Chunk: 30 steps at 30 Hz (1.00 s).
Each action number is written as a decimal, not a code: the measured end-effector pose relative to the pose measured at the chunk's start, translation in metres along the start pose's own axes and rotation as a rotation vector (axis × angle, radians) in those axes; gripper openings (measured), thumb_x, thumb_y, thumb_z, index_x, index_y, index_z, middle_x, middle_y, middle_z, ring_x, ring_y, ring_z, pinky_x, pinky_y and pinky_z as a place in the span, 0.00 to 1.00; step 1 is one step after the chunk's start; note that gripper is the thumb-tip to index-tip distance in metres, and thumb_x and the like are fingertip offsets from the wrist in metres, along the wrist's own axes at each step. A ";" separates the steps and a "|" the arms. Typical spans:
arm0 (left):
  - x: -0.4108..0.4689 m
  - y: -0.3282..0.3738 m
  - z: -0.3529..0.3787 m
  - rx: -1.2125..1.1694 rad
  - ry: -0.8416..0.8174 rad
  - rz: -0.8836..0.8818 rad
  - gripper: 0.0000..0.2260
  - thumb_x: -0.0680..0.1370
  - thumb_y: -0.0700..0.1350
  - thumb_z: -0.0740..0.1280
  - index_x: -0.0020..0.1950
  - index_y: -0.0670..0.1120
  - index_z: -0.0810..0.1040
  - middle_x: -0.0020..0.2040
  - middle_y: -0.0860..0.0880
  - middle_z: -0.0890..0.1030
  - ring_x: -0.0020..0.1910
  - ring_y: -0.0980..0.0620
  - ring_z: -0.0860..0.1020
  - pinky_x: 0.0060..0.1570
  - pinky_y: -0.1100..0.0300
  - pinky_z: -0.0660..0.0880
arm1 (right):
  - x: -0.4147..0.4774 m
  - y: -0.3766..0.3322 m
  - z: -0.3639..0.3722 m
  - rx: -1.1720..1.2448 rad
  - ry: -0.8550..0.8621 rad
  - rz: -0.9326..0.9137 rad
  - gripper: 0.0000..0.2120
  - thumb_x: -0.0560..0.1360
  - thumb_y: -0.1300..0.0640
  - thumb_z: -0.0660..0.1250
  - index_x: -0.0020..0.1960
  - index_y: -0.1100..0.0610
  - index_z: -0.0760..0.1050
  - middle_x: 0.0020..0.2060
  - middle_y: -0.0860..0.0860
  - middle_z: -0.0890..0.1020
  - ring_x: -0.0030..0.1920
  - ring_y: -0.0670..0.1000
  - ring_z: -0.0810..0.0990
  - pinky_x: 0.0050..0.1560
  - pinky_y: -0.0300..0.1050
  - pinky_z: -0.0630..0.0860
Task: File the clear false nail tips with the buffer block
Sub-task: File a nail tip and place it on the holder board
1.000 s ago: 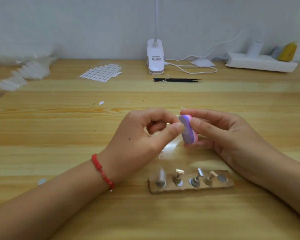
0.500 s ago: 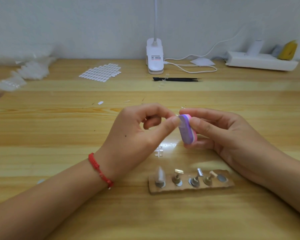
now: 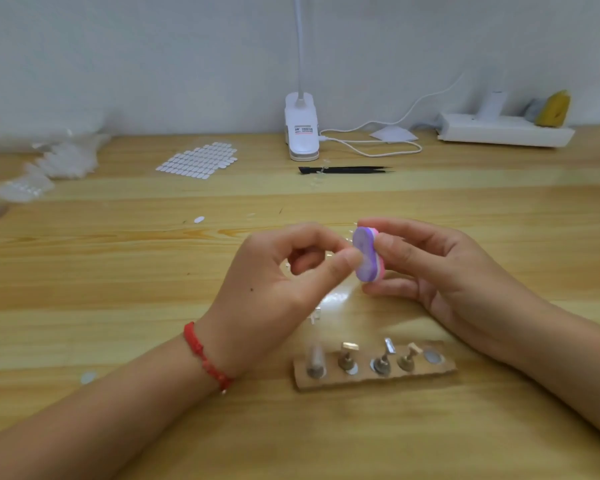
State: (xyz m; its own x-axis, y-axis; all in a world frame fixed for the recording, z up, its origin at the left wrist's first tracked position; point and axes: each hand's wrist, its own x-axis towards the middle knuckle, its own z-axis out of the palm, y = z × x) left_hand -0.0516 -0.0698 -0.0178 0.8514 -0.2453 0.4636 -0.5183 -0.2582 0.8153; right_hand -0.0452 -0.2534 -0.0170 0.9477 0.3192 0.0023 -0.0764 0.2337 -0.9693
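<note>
Above the stand [image 3: 361,382], the right hand [image 3: 447,271] grips the buffer [image 3: 366,258] upright so the left hand [image 3: 274,289], pinching a barely seen tip, can rub its face.

Light is even, soft and fairly bright, falling from above to judge by the glare. There is one hot glare patch on the wooden table [image 3: 118,271] just below the left hand [image 3: 267,282], and the grain is washed out there. Shadows are faint and diffuse under both forearms and under the right hand [image 3: 440,271]. The whole frame is soft, with low detail. Left fingertips are smeared by motion blur, so the clear false nail tip [image 3: 350,235] pinched there barely resolves. The buffer block [image 3: 366,258], gripped by the right hand, keeps its purple colour but its edges are fuzzy. Plastic bags [image 3: 59,157] at far left are mushy. Wide-angle distortion bows the plank lines.
</note>
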 end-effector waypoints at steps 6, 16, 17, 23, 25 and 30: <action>-0.001 0.002 -0.002 -0.078 0.036 -0.069 0.04 0.70 0.46 0.70 0.36 0.47 0.82 0.28 0.43 0.63 0.30 0.55 0.65 0.34 0.67 0.65 | -0.003 -0.002 0.000 -0.063 -0.038 0.011 0.16 0.62 0.51 0.77 0.49 0.53 0.85 0.42 0.55 0.86 0.40 0.49 0.85 0.37 0.38 0.80; 0.003 -0.002 -0.002 -0.117 0.034 -0.127 0.05 0.70 0.48 0.69 0.37 0.48 0.82 0.29 0.47 0.63 0.30 0.54 0.63 0.33 0.64 0.64 | -0.002 -0.002 0.000 -0.078 -0.041 0.002 0.25 0.57 0.45 0.83 0.50 0.53 0.85 0.44 0.56 0.86 0.41 0.51 0.85 0.36 0.39 0.80; 0.002 -0.002 -0.002 -0.119 0.024 -0.131 0.05 0.70 0.48 0.69 0.36 0.48 0.82 0.29 0.48 0.63 0.29 0.55 0.63 0.33 0.64 0.64 | -0.002 -0.002 0.000 -0.064 -0.031 -0.001 0.25 0.56 0.45 0.83 0.49 0.53 0.85 0.44 0.56 0.86 0.41 0.50 0.85 0.36 0.39 0.80; 0.002 -0.002 -0.005 -0.131 0.088 -0.145 0.06 0.69 0.48 0.70 0.36 0.47 0.82 0.28 0.51 0.62 0.29 0.55 0.64 0.33 0.66 0.65 | -0.002 -0.002 0.002 -0.091 -0.020 0.016 0.27 0.55 0.43 0.83 0.50 0.54 0.84 0.44 0.57 0.86 0.39 0.51 0.85 0.36 0.39 0.80; 0.002 -0.003 -0.005 -0.118 0.068 -0.145 0.06 0.69 0.48 0.70 0.37 0.46 0.82 0.27 0.51 0.62 0.29 0.55 0.65 0.34 0.64 0.66 | -0.002 -0.002 0.002 -0.121 -0.021 0.015 0.27 0.55 0.42 0.83 0.50 0.54 0.84 0.44 0.56 0.86 0.40 0.51 0.85 0.37 0.39 0.80; 0.002 -0.005 -0.005 -0.141 0.031 -0.150 0.07 0.69 0.49 0.70 0.37 0.46 0.83 0.28 0.53 0.64 0.30 0.56 0.65 0.35 0.65 0.66 | 0.000 -0.002 0.001 -0.072 -0.004 0.010 0.28 0.54 0.42 0.83 0.49 0.54 0.85 0.43 0.56 0.86 0.38 0.50 0.85 0.35 0.40 0.80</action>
State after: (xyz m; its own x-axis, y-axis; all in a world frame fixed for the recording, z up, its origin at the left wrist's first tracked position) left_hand -0.0472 -0.0637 -0.0195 0.9213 -0.1844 0.3424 -0.3714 -0.1561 0.9153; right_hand -0.0457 -0.2531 -0.0153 0.9457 0.3250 -0.0064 -0.0631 0.1641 -0.9844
